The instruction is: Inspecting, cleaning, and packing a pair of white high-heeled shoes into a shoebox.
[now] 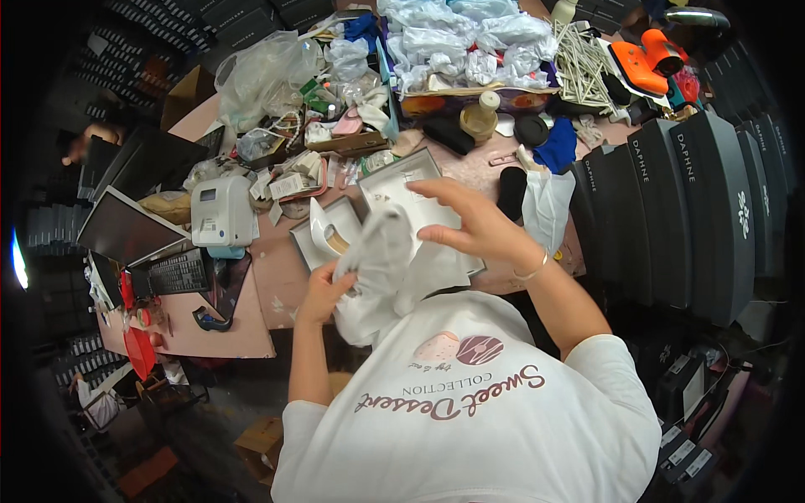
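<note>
My left hand (322, 293) is closed on the edge of a crumpled white cloth (373, 268) with small grey marks, which hangs in front of my body. I cannot tell whether it is a bag or a flat sheet. Fingers and thumb apart, my right hand (478, 222) hovers over an open grey shoe box (423, 163) with a white inside. Left of the cloth, a white pointed shoe (321, 225) with a tan inside lies in a shallow grey box part (306, 251). The cloth hides part of the shoe and the boxes.
At the left stand a white label printer (222, 214), a keyboard (178, 272) and a monitor (130, 230). Dark shoe boxes (708, 210) line the right side. Across the back are a bottle (480, 117), a carton of white plastic bundles (457, 42) and an orange tool (641, 67).
</note>
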### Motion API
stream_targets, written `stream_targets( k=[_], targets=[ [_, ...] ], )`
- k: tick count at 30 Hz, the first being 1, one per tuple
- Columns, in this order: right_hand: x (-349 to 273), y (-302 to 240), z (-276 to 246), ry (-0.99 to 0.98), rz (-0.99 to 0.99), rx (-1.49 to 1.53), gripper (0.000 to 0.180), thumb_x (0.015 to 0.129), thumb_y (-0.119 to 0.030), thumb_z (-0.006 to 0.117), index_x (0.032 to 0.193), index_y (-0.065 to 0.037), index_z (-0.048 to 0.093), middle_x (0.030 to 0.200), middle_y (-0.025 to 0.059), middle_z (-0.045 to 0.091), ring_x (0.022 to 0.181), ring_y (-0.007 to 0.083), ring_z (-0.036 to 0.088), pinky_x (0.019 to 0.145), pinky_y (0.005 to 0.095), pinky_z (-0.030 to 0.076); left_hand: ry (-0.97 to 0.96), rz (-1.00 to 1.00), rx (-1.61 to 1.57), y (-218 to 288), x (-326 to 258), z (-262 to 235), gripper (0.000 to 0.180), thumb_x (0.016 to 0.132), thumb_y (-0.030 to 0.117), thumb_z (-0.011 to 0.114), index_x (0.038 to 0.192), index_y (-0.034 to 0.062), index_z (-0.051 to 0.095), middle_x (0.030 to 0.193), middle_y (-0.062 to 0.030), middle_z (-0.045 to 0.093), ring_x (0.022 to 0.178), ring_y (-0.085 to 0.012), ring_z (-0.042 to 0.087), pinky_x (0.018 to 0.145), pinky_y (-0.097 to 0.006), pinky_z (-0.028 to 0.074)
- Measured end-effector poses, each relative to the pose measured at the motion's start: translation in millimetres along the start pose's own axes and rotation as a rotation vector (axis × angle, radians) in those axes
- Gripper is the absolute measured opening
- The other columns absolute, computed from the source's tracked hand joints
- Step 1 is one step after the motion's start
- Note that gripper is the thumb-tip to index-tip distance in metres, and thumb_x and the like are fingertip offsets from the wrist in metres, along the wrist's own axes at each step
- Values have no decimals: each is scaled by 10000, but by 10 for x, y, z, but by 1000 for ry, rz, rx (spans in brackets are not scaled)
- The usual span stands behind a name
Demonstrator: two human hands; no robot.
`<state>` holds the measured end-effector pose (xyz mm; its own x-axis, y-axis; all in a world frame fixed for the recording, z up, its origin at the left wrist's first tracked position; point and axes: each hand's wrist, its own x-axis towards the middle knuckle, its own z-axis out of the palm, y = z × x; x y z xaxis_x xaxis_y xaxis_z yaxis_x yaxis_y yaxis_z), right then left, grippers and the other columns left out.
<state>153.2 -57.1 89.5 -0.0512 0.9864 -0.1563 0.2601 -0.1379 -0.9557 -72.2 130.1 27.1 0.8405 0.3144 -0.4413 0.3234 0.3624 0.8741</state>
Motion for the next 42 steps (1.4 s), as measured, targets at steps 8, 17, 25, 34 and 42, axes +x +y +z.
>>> stream_targets(
  k=[8,17,25,34,42],
  targets=[
    [-480,151,100,-122,170,498,560,807,-208,634,1286,17,450,1232,117,521,1132,179,478,964,290,370,-368,-69,-170,-157,-512,84,752,728,162,722,1363,17,346,1302,-75,451,1197,-171,425,1012,-315,319],
    [-1138,576,-268,366,378,705,469,846,-102,513,1294,14,436,1231,104,527,1080,151,533,941,266,405,658,282,-221,177,-211,-459,283,762,19,546,1041,-28,543,1042,-151,576,949,-274,593,850,-356,484],
    [-727,500,62,795,109,482,501,805,-66,473,1295,3,393,1217,102,481,1128,162,455,968,284,350,-196,139,601,-182,759,1076,411,840,248,599,1149,-11,518,1183,-162,538,1124,-279,505,975,-403,386],
    [-222,213,130,523,6,-672,456,737,-183,670,1151,-58,526,1089,163,556,963,327,542,816,390,451,-48,-72,-924,-193,671,1368,530,932,468,378,1279,69,400,1243,-121,498,1146,-258,490,986,-420,388],
    [-140,516,102,530,139,497,328,877,-205,584,1139,-30,493,877,78,611,683,135,584,602,253,470,-13,-45,-1002,-45,497,1266,681,910,575,308,1318,31,353,1268,-163,473,1142,-288,497,977,-427,395]
  ],
)
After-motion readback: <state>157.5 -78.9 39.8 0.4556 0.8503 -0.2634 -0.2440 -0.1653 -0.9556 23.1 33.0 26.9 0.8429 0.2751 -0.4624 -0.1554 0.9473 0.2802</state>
